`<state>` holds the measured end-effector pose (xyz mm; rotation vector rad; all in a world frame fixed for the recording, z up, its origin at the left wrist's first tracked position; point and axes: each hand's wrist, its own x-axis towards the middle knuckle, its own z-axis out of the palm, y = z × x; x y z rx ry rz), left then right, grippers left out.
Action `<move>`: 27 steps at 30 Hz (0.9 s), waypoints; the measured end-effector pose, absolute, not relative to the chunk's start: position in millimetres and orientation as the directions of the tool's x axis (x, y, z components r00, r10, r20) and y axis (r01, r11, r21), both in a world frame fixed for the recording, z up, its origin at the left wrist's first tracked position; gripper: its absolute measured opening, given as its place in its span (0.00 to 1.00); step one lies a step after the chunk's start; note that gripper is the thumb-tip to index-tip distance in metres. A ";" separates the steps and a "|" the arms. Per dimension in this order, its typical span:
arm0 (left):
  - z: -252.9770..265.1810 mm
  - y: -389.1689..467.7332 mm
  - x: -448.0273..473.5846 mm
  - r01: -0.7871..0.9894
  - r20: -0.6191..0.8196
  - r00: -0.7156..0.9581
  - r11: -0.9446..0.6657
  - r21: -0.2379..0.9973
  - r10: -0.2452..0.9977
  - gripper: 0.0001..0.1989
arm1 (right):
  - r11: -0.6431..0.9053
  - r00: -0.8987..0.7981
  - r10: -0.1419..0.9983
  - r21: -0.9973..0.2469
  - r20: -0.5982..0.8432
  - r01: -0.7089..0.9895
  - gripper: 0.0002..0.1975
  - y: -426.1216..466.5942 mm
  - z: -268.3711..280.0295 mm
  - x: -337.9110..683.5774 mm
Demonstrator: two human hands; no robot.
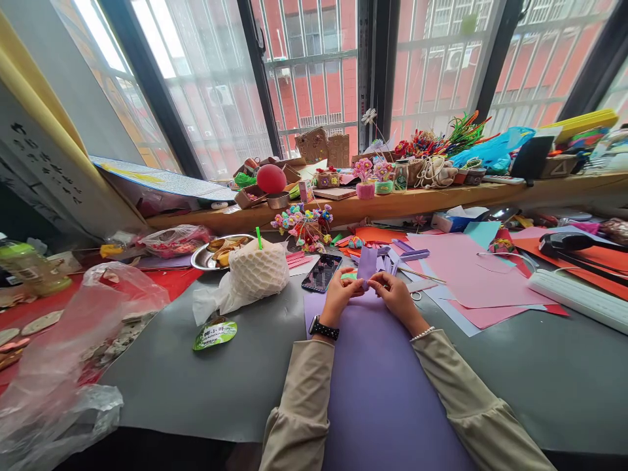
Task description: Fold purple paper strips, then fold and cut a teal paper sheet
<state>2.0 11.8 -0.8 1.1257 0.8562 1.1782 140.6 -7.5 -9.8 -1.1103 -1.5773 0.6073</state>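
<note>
Between my two hands is a purple paper strip [367, 263], its upper part standing up above my fingers. My left hand [342, 293], with a dark watch at the wrist, pinches the strip's lower end. From the other side my right hand [391, 296] pinches the same lower end, fingertips close to the left ones. Both hands are above a large purple paper sheet [373, 379]. Several folded purple paper pieces [409, 252] lie just beyond my hands. Near my right hand are scissors [417, 296], mostly hidden. A phone [321, 273] lies beside my left hand.
A net-wrapped white coconut [259, 271] with a green straw stands left, before a metal plate [199, 257]. Pink sheets [456, 268] lie to the right, with a white power strip [581, 301]. A plastic bag [63, 353] covers the left edge. Craft flowers [304, 226] stand behind.
</note>
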 end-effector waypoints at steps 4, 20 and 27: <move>-1.0 11.8 2.3 -0.272 0.040 0.225 0.024 0.962 0.974 0.27 | 0.439 0.005 0.881 -0.820 0.474 0.367 0.14 -8.0 -9.0 139.5; 3.6 8.9 0.6 -0.279 0.035 0.229 0.031 0.960 0.973 0.29 | 0.413 0.074 0.904 -0.904 0.422 0.114 0.21 -1.9 -16.3 140.5; 5.4 7.5 1.1 -0.293 0.036 0.244 0.038 0.955 0.969 0.28 | 0.374 0.020 0.923 -0.906 0.385 0.198 0.15 -3.0 -14.6 142.8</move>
